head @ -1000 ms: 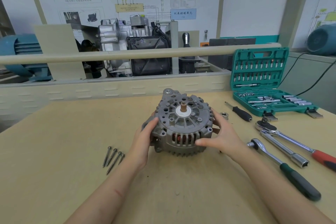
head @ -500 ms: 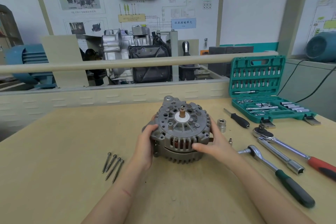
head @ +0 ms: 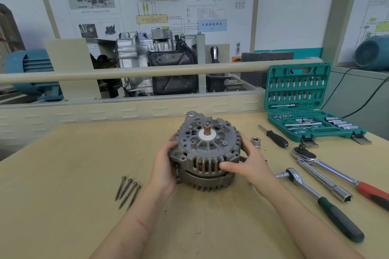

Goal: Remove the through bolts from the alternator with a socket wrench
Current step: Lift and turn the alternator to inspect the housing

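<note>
- I see the table [head: 63, 174] spread under both hands, tan and bare in front of my fingers.
- The socket case [head: 305, 111] stands open well beyond my right fingers, its lid upright.
- The alternator [head: 206, 151] sits between my hands, shaft end up; its upper housing is raised off the lower one, with a gap on the left side.
- My left hand [head: 164, 166] grips the housing's left side, fingers curled round its rim.
- My right hand [head: 250, 164] grips the right side, thumb pressed on the front slots, fingers wrapped behind.
- Two ratchets: a green-handled one [head: 328, 210] lies just right of my right wrist, a red-handled one [head: 336, 174] farther right.
- Four bolts [head: 127, 190] lie side by side left of my left wrist, apart from the alternator.
- A loose socket [head: 255, 142] stands just beyond my right fingers.
</note>
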A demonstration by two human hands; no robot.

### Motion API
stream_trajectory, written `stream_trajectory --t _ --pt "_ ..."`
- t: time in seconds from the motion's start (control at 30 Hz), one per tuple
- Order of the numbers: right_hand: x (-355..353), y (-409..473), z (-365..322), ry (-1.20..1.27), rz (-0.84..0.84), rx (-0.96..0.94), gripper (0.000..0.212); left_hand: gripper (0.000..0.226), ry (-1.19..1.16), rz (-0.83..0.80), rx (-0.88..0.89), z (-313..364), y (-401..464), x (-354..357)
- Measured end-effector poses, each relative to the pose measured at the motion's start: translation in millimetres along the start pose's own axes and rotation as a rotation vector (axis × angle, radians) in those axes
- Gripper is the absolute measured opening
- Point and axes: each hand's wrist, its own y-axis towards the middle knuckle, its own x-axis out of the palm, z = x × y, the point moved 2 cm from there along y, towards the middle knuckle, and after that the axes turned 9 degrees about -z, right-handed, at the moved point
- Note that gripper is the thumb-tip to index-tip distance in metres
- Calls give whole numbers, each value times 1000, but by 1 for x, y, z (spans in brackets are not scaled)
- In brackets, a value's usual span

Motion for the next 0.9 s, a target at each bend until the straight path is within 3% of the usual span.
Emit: stream_trajectory --t 0.07,0.13,0.23,0.33,0.4,0.47,0.6,0.67,0.7,0.8,0.9 --pt "2 4 -2 196 127 44 48 23 47 29 -11 2 -3 3" --pt "3 5 -6 236 177 78 59 25 107 7 -7 5 -8 9" --pt "3 3 -8 160 117 110 80 19 181 -6 -26 11 -9 14" --pt "-4 0 -6 149 29 130 69 19 317 -10 -40 16 -9 14" --pt "-5 -1 -4 149 -46 142 74 31 420 -86 4 18 -10 8" --pt "-7 -1 3 135 -124 161 100 45 522 -230 62 18 -13 3" --pt "-7 -1 11 130 -218 145 128 103 656 -370 69 14 -3 -5" --pt "-6 -1 14 96 -180 124 132 119 722 -432 74 14 3 -3" --pt "-5 -1 15 91 -153 111 131 115 740 -459 77 14 6 -2" --pt "-2 -4 13 102 -92 83 122 73 705 -466 75 12 12 -4" --pt "1 -4 10 119 -26 55 87 58 625 -401 91 7 16 -8"
